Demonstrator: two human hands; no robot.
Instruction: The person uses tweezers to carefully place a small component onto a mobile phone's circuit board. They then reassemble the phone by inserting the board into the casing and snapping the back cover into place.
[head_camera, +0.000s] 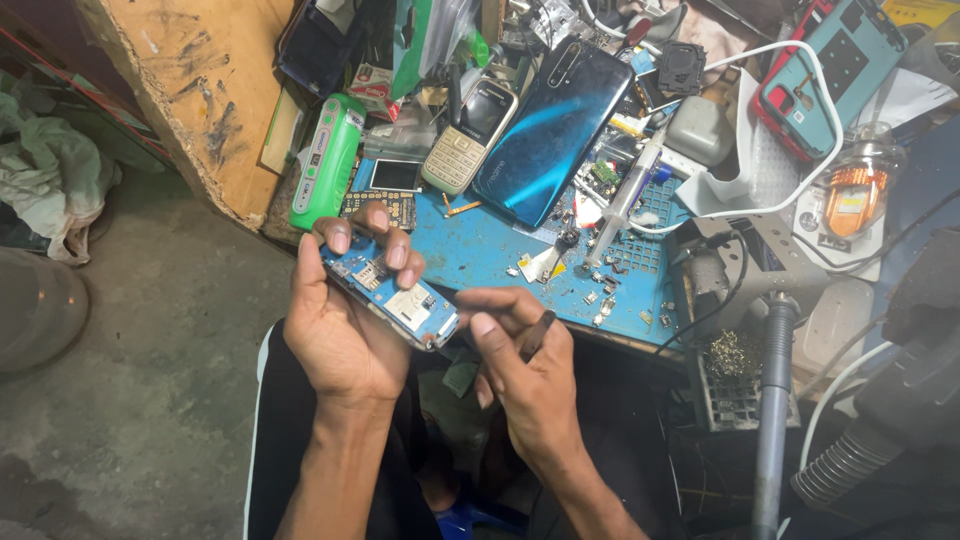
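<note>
Two hands meet low over the worktop's (480, 250) front edge. Left hand (340, 320) cradles an opened blue phone body (392, 292), fingers curled over its top, board side tilted up for a clear look. Right hand (525, 370), at three o'clock from it, pinches a thin dark tool (537, 332) near the phone's lower end. At twelve o'clock lies a keypad phone (468, 136) beside a teal smartphone (552, 130).
</note>
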